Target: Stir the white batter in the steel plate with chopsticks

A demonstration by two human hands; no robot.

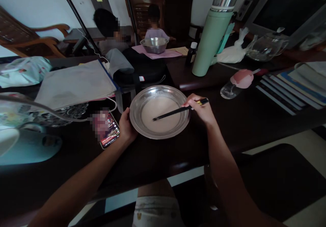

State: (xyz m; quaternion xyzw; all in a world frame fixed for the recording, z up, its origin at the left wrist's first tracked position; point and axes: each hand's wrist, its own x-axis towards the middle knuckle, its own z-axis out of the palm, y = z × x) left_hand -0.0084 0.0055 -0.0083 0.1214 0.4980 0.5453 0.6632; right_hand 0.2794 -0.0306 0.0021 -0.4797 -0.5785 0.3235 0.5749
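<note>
A shallow steel plate [137, 99] sits on the dark table in front of me, filled with a pale, milky batter [163, 113]. My right hand [200, 110] is closed round a pair of black chopsticks [175, 112], whose tips rest in the batter near the plate's middle. My left hand [126, 127] grips the plate's left rim, fingers curled at the edge.
A lit phone [108, 132] lies just left of the plate. A green thermos [212, 37], pink-lidded bottle [236, 82], glass teapot [266, 47] and stacked books [292, 84] stand right. A grey bag [73, 82] lies at left. Two people sit behind, by a steel bowl [154, 45].
</note>
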